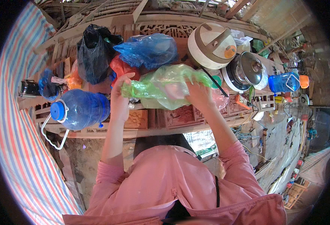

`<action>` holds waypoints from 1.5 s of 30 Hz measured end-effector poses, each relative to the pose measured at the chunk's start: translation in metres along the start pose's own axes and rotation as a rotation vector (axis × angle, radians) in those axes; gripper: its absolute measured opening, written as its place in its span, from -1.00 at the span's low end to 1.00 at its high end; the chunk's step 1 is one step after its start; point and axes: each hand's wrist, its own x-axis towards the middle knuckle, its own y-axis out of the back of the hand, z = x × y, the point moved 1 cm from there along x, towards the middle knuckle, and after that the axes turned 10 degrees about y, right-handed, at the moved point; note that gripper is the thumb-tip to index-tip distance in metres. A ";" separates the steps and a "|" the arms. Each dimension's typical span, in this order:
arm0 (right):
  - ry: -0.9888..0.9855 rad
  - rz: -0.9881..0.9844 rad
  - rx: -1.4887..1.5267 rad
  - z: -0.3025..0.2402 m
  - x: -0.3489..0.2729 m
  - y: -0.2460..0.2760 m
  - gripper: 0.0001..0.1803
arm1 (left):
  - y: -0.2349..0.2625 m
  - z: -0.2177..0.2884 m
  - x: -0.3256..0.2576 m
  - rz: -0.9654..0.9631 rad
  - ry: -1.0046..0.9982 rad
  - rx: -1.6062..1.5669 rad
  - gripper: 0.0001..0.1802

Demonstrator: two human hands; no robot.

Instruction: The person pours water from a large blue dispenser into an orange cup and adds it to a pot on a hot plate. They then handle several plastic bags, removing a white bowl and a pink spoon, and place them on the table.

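Observation:
A thin, see-through green plastic bag (165, 88) stretches between my two hands above the table. My left hand (120, 90) is closed on the bag's left end. At the bag's right part, my right hand (201, 95) grips the film, its fingertips partly behind the plastic. Behind the bag lie a blue plastic bag (150, 48) and a red plastic bag (121, 68). A black plastic bag (93, 56) stands farther left. Whether the green bag holds anything is hard to make out through its folds.
A large blue water jug (83, 110) lies at the left near the table's front edge. A white rice cooker (211, 45) and a lidded dark pot (247, 69) stand at the back right. Beyond them is a smaller blue jug (284, 83). Striped sheeting (20, 150) hangs at the left.

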 end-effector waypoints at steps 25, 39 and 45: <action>0.017 0.209 0.263 0.007 0.060 0.004 0.00 | -0.021 0.034 -0.028 -0.398 0.161 -0.424 -0.29; 0.006 0.273 1.794 0.020 -0.011 0.092 -0.26 | -0.009 0.043 -0.039 -0.209 0.103 -0.037 -0.36; -0.111 0.324 2.276 0.000 -0.048 0.087 -0.29 | 0.015 0.019 -0.060 -0.309 0.036 0.323 0.08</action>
